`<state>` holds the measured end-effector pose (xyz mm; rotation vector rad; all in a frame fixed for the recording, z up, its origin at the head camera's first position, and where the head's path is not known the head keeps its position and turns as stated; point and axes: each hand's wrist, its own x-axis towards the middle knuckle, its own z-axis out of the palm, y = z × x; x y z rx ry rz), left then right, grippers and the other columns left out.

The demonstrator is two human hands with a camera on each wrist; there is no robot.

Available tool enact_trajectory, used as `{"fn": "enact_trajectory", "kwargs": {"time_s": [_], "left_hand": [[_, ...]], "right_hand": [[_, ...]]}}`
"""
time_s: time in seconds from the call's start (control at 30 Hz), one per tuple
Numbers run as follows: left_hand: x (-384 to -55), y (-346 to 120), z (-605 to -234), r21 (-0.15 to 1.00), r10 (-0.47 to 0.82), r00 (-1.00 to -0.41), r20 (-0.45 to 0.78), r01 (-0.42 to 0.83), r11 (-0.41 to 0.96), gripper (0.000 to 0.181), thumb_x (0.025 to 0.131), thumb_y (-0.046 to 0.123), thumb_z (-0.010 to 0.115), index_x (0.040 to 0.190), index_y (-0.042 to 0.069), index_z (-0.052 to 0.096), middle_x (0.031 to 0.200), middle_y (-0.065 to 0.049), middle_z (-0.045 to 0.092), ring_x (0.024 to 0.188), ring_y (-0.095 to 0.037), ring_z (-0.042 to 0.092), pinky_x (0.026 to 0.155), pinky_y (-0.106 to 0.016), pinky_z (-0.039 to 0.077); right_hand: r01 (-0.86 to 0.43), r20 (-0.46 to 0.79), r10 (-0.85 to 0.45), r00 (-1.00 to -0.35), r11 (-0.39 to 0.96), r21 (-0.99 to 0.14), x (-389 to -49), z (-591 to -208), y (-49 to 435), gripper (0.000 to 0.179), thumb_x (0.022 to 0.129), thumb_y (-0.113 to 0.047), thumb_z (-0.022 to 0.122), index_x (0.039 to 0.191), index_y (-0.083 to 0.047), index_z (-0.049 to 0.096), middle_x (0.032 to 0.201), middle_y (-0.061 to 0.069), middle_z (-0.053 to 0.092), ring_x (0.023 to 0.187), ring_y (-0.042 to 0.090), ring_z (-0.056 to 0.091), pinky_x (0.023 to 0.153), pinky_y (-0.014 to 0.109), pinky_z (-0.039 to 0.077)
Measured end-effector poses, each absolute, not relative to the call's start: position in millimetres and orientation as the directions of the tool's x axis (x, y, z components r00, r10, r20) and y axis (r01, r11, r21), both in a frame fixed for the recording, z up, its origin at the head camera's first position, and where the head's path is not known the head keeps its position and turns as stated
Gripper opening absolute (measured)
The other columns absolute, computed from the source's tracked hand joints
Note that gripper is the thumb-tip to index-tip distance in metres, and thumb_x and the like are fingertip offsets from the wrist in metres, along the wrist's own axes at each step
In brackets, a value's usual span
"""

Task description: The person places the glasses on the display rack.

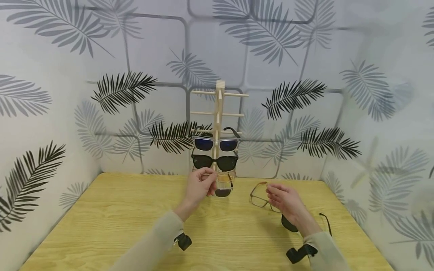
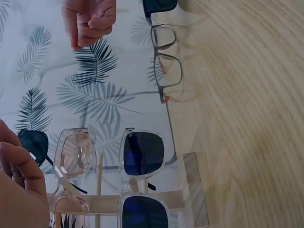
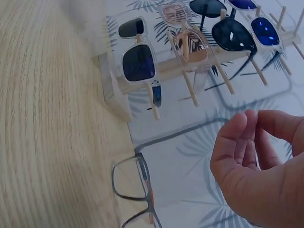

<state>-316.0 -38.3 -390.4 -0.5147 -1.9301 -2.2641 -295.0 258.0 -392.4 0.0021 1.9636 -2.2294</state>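
Observation:
In the head view, my left hand (image 1: 202, 183) is in front of the left side of the clear-framed glasses (image 1: 224, 180) on a wooden display rack (image 1: 219, 98); whether it touches them cannot be told. Its fingers are loosely bent in the left wrist view, with nothing visible in them. Above it on the rack hang black sunglasses (image 1: 215, 162) and clear-framed sunglasses with blue lenses (image 1: 228, 145). Dark-lensed sunglasses (image 3: 138, 62) sit lowest. My right hand (image 1: 286, 201) hovers empty by thin-framed eyeglasses (image 1: 259, 202), its thumb and fingertips close together.
Another pair of dark sunglasses (image 1: 289, 223) lies partly hidden under the right wrist. The rack stands near the back of the yellow wood-grain table (image 1: 135, 210), its upper pegs bare. A leaf-patterned backdrop (image 1: 217, 49) rises behind and at both sides.

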Motion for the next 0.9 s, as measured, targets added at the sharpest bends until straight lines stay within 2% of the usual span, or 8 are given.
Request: {"fn": "enact_trajectory", "kwargs": {"time_s": [0.17, 0.47, 0.7, 0.9], "left_hand": [[-311, -26, -400, 0.956, 0.182, -0.941, 0.284, 0.264, -0.129, 0.016, 0.097, 0.013, 0.062, 0.098, -0.003, 0.065, 0.058, 0.0, 0.06, 0.044, -0.012, 0.051, 0.043, -0.021, 0.04], [-313, 7, -422, 0.996, 0.417, -0.906, 0.071, 0.083, 0.011, 0.016, 0.096, 0.02, 0.064, 0.1, 0.005, 0.069, 0.072, -0.001, 0.065, 0.059, -0.011, 0.06, 0.055, -0.022, 0.047], [-317, 30, -440, 0.999, 0.426, -0.904, 0.014, 0.027, 0.022, 0.017, 0.095, 0.021, 0.065, 0.101, 0.005, 0.069, 0.075, -0.001, 0.066, 0.064, -0.012, 0.062, 0.059, -0.025, 0.05], [-322, 49, -444, 1.0, 0.413, -0.91, -0.022, -0.013, 0.027, 0.017, 0.094, 0.019, 0.066, 0.101, 0.004, 0.07, 0.073, 0.0, 0.066, 0.063, -0.011, 0.063, 0.057, -0.023, 0.049]], "right_hand": [[0.139, -0.116, -0.164, -0.98, -0.139, -0.98, -289, -395, 272, 0.007, 0.099, -0.019, 0.06, 0.102, -0.018, 0.066, 0.094, -0.006, 0.067, 0.082, 0.005, 0.064, 0.079, 0.022, 0.055], [0.169, -0.155, -0.119, -0.981, -0.116, -0.979, -273, -404, 301, 0.007, 0.099, -0.019, 0.061, 0.103, -0.018, 0.066, 0.094, -0.006, 0.067, 0.085, 0.006, 0.064, 0.081, 0.024, 0.055], [0.159, -0.159, -0.089, -0.983, 0.011, -0.987, -259, -416, 320, 0.014, 0.098, -0.021, 0.062, 0.112, -0.018, 0.063, 0.1, -0.01, 0.066, 0.094, 0.006, 0.064, 0.084, 0.023, 0.055], [0.159, -0.16, -0.082, -0.984, 0.01, -0.987, -250, -420, 339, 0.012, 0.1, -0.019, 0.059, 0.111, -0.02, 0.064, 0.1, -0.012, 0.066, 0.091, 0.004, 0.063, 0.081, 0.022, 0.055]]}}
